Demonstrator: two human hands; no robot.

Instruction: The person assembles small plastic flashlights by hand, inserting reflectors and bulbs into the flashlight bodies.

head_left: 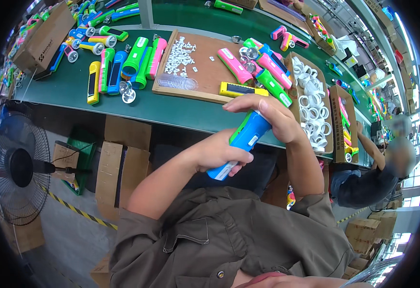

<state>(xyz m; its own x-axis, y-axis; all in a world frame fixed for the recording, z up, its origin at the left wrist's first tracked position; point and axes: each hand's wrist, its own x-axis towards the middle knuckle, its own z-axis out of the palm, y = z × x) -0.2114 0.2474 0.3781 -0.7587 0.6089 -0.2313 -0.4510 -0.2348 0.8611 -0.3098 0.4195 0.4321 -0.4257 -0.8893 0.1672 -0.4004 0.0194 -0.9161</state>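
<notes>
A blue and green flashlight (246, 139) is held at a slant in front of my body, above the near edge of the bench. My left hand (219, 152) wraps round its lower body, thumb along the blue side. Over the upper end of the flashlight, my right hand (278, 117) is cupped, its fingers bent across the head and hiding it. Just beyond my right hand, a yellow flashlight (238, 89) lies on the wooden tray (205, 91). Green, pink and blue flashlights lie beside it, some with silvery reflector parts.
Small white parts (178, 54) and clear discs (177, 82) lie in the tray. A box of white rings (313, 108) stands to the right. More flashlights (138, 57) stand and lie at left. A fan (18, 167) is at far left; another person (375, 168) sits at right.
</notes>
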